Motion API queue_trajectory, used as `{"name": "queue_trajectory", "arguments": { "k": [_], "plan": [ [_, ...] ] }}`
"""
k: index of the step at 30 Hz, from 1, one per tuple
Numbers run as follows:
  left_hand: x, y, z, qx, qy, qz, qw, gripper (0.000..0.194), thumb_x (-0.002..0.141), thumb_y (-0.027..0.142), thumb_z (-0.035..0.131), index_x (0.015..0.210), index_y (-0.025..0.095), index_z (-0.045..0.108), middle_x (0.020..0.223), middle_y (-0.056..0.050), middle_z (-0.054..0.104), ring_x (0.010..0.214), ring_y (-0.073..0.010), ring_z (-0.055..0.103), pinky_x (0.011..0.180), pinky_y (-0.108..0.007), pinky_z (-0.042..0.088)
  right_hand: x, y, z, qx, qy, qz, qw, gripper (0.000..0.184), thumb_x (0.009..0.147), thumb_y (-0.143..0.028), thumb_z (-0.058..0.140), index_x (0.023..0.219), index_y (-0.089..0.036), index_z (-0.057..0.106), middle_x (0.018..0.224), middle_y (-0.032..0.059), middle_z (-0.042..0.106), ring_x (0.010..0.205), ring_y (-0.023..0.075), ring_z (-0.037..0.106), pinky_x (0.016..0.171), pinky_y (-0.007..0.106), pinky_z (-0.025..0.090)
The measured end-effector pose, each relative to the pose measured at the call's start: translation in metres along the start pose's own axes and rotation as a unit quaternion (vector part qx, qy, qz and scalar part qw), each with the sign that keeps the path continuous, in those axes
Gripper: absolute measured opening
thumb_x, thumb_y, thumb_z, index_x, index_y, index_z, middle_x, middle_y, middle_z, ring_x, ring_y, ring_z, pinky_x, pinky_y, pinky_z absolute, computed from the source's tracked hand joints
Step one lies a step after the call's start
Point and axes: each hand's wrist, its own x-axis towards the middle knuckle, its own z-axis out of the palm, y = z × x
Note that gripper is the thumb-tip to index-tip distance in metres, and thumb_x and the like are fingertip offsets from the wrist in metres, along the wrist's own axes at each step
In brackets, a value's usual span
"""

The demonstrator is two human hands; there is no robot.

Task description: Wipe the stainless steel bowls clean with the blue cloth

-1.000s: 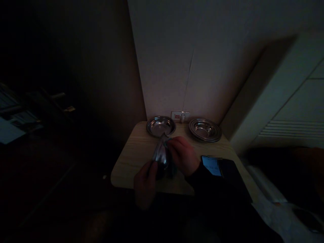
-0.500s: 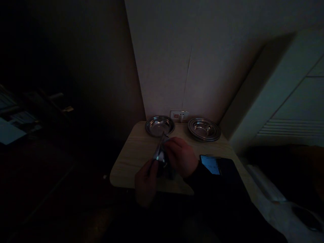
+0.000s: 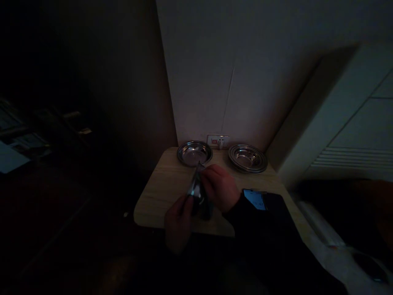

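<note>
A dark, shiny plastic bag (image 3: 197, 192) is held up over the small wooden table (image 3: 159, 188). My left hand (image 3: 178, 221) pinches its lower left edge between thumb and fingers. Near the top of the bag, my right hand (image 3: 220, 186) is closed on the other edge. The bag's contents are too dark to make out. Just beyond it lies a shallow steel dish (image 3: 195, 153). Farther right is a stack of steel dishes (image 3: 247, 158).
A lit phone (image 3: 254, 199) rests on a dark flat item (image 3: 278, 209) at the table's right. A wall socket (image 3: 218, 141) with a plug sits behind the dishes. A pale cabinet (image 3: 353, 123) stands to the right. The room is dim.
The view has shifted very slightly. Both hands keep their grip on the bag in nearly the same place.
</note>
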Motion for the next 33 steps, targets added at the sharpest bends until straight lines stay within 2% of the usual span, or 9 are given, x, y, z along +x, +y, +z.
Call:
{"name": "queue_trajectory", "arguments": {
  "k": [5, 9, 13, 17, 20, 24, 28, 31, 33],
  "plan": [
    [0.0, -0.001, -0.002, -0.005, -0.012, -0.012, 1.0, 0.035, 0.073, 0.045, 0.054, 0.082, 0.015, 0.069, 0.084, -0.007, 0.07, 0.077, -0.0197, 0.063, 0.07, -0.027, 0.05, -0.001, -0.003, -0.003, 0.029, -0.042, -0.036, 0.998, 0.016, 0.086, -0.018, 0.045, 0.084, -0.018, 0.062, 0.083, 0.0061, 0.06, 0.079, 0.0167, 0.055, 0.07, 0.028, 0.048],
    [0.001, -0.002, -0.004, 0.002, -0.008, -0.01, 1.0, 0.038, 0.073, 0.047, 0.052, 0.081, 0.014, 0.068, 0.082, -0.007, 0.07, 0.076, -0.0198, 0.063, 0.068, -0.027, 0.05, 0.003, -0.001, -0.003, 0.014, -0.017, -0.009, 1.0, 0.017, 0.085, -0.016, 0.045, 0.085, -0.015, 0.062, 0.081, 0.0071, 0.06, 0.076, 0.0169, 0.054, 0.069, 0.029, 0.048],
    [0.002, -0.003, -0.005, 0.0, -0.007, -0.005, 1.0, 0.038, 0.073, 0.047, 0.053, 0.082, 0.014, 0.069, 0.084, -0.008, 0.07, 0.076, -0.0209, 0.064, 0.069, -0.029, 0.05, 0.004, -0.004, 0.0, -0.01, -0.043, -0.098, 0.994, 0.015, 0.084, -0.016, 0.049, 0.09, -0.017, 0.062, 0.087, 0.0065, 0.062, 0.08, 0.0188, 0.052, 0.069, 0.03, 0.048],
    [0.003, -0.002, -0.007, -0.005, -0.012, -0.005, 1.0, 0.037, 0.075, 0.045, 0.052, 0.087, 0.015, 0.068, 0.087, -0.007, 0.07, 0.079, -0.0202, 0.063, 0.069, -0.027, 0.05, 0.004, -0.005, 0.0, -0.047, -0.022, -0.112, 0.992, 0.017, 0.083, -0.014, 0.048, 0.092, -0.016, 0.062, 0.089, 0.0071, 0.063, 0.078, 0.0196, 0.051, 0.064, 0.03, 0.047],
    [0.004, 0.0, -0.009, 0.005, -0.021, -0.006, 1.0, 0.036, 0.075, 0.045, 0.052, 0.085, 0.015, 0.069, 0.084, -0.006, 0.07, 0.077, -0.0192, 0.063, 0.068, -0.026, 0.049, 0.006, -0.004, 0.0, -0.062, -0.046, -0.154, 0.985, 0.017, 0.082, -0.015, 0.05, 0.094, -0.018, 0.062, 0.089, 0.0064, 0.064, 0.077, 0.0196, 0.05, 0.06, 0.029, 0.045],
    [0.005, -0.001, -0.009, 0.001, -0.015, -0.008, 1.0, 0.036, 0.076, 0.045, 0.051, 0.084, 0.014, 0.068, 0.08, -0.006, 0.069, 0.074, -0.0179, 0.062, 0.067, -0.024, 0.049, 0.009, -0.003, 0.0, -0.081, -0.048, -0.124, 0.988, 0.016, 0.081, -0.013, 0.052, 0.093, -0.016, 0.062, 0.089, 0.0074, 0.063, 0.08, 0.0195, 0.05, 0.064, 0.03, 0.045],
    [0.006, -0.006, -0.008, -0.015, -0.019, -0.005, 1.0, 0.036, 0.076, 0.044, 0.051, 0.087, 0.014, 0.067, 0.083, -0.006, 0.069, 0.076, -0.0174, 0.062, 0.068, -0.024, 0.049, 0.011, -0.004, -0.001, -0.073, -0.079, -0.166, 0.98, 0.017, 0.082, -0.016, 0.051, 0.094, -0.017, 0.062, 0.09, 0.0065, 0.063, 0.08, 0.0189, 0.049, 0.062, 0.028, 0.045],
    [0.006, -0.007, -0.007, -0.009, -0.016, 0.008, 1.0, 0.035, 0.077, 0.044, 0.05, 0.084, 0.014, 0.068, 0.079, -0.005, 0.069, 0.074, -0.0169, 0.061, 0.068, -0.024, 0.048, 0.012, -0.003, -0.002, -0.078, -0.06, -0.114, 0.989, 0.018, 0.082, -0.013, 0.049, 0.094, -0.015, 0.062, 0.091, 0.0073, 0.062, 0.082, 0.0192, 0.049, 0.066, 0.029, 0.046],
    [0.004, -0.006, -0.007, -0.002, -0.017, 0.009, 1.0, 0.035, 0.077, 0.043, 0.05, 0.085, 0.014, 0.068, 0.081, -0.006, 0.069, 0.073, -0.0169, 0.062, 0.067, -0.024, 0.049, 0.012, -0.002, -0.004, -0.083, -0.064, -0.122, 0.987, 0.018, 0.083, -0.014, 0.048, 0.094, -0.015, 0.062, 0.089, 0.0074, 0.062, 0.081, 0.019, 0.05, 0.066, 0.029, 0.046]
  ]
}}
